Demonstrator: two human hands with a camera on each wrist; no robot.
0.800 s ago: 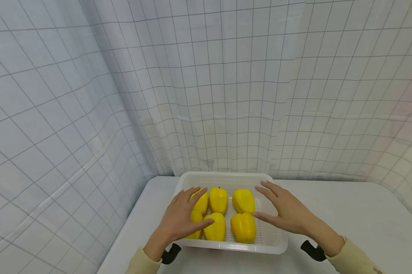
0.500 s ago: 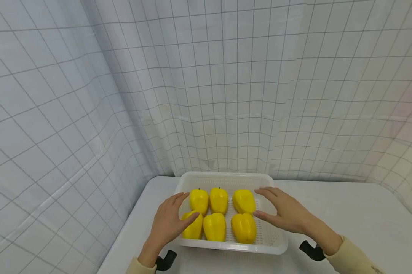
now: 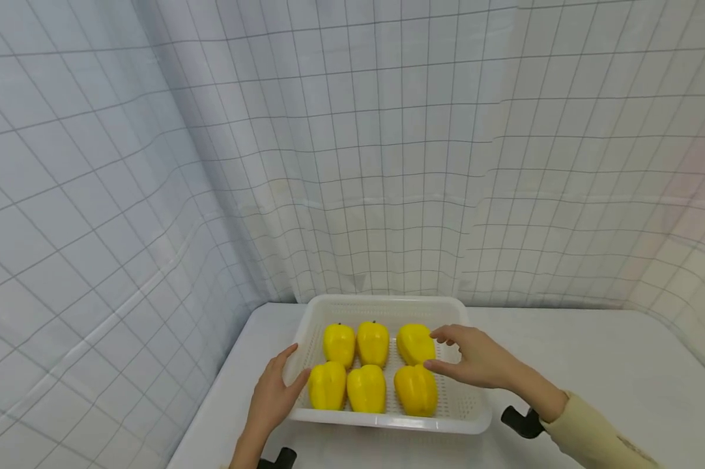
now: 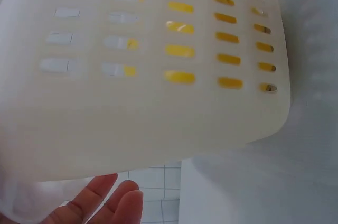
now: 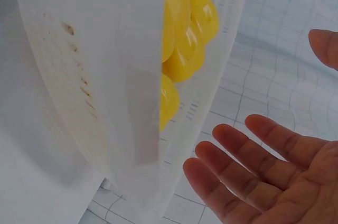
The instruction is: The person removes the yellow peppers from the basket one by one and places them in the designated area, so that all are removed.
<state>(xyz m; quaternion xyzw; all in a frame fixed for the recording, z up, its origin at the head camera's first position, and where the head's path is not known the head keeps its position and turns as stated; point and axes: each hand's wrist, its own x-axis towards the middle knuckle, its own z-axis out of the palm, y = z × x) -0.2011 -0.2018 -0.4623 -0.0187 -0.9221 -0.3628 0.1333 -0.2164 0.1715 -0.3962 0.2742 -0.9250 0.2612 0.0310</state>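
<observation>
Your left hand (image 3: 270,397) sits at the left wall of the basket (image 3: 472,417), fingers straight and relaxed, thumb reaching toward the near-left pepper (image 3: 327,385). Whether it actually touches the rim is hard to tell from the head view; the left wrist view shows only fingertips (image 4: 113,203) below the slotted wall (image 4: 158,129), gripping nothing. Your right hand (image 3: 475,358) hovers over the right part of the basket, fingers loosely extended, with the fingertips close to the far-right pepper (image 3: 414,343) and the thumb near the near-right pepper (image 3: 416,389). It is open too; the right wrist view shows an open palm (image 5: 274,182) beside the basket wall, holding nothing.

The basket stands on the white desk (image 3: 593,365), close to the gridded curtain (image 3: 388,163). Six yellow peppers lie in it in two rows of three, packed toward the left side, leaving a bare strip of the perforated floor on the right.

As a judgement: the peppers look neatly arranged and settled, so the ordering seems done or nearly done. What may be left is a last nudge on the right-hand pair, or taking hold of the basket at both sides, since neither hand has a grip on it yet.
</observation>
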